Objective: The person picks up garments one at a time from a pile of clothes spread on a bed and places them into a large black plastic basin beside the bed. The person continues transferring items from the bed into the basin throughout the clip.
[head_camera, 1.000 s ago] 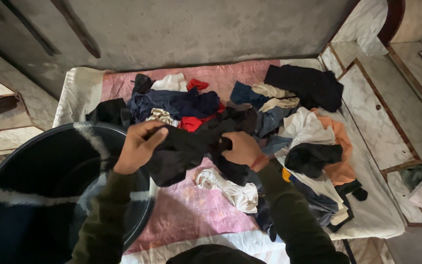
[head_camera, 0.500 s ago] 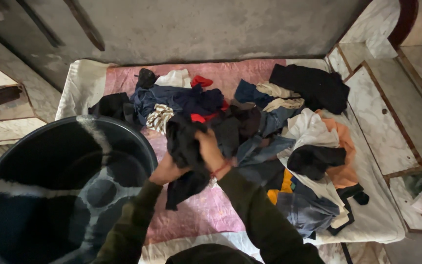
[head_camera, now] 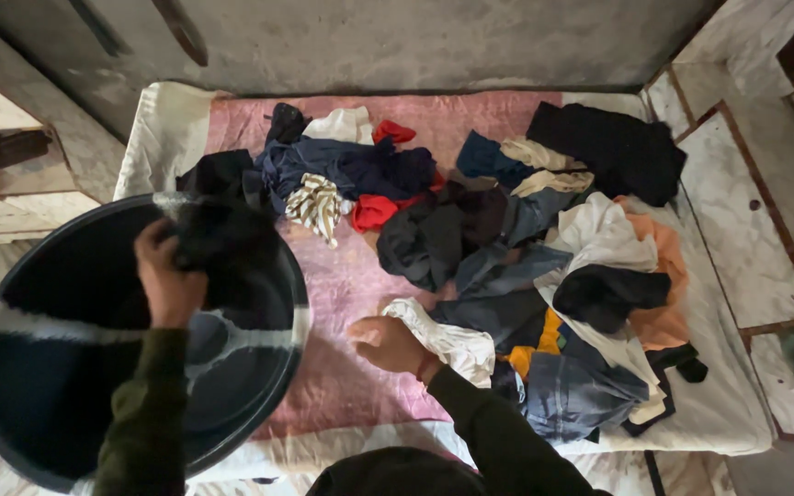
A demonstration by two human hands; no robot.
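Observation:
My left hand [head_camera: 167, 280] grips a black garment [head_camera: 222, 243] and holds it over the big black tub [head_camera: 11, 404] at the lower left. My right hand [head_camera: 386, 342] rests with loose fingers on the pink sheet [head_camera: 342, 367], touching a crumpled white cloth [head_camera: 448, 342]. A pile of mixed clothes [head_camera: 526, 248] spreads over the bed to the right: dark, blue, white, orange and red pieces.
A striped cloth [head_camera: 316, 204] and a red piece [head_camera: 374, 211] lie mid-bed. A black garment [head_camera: 613, 147] sits at the far right corner. Grey wall behind the bed, marble floor [head_camera: 746, 248] to the right, a low shelf [head_camera: 2, 174] at left.
Both hands held the black garment over the pile. Now the left hand alone has carried it left over the tub, and the right hand has dropped to the white cloth.

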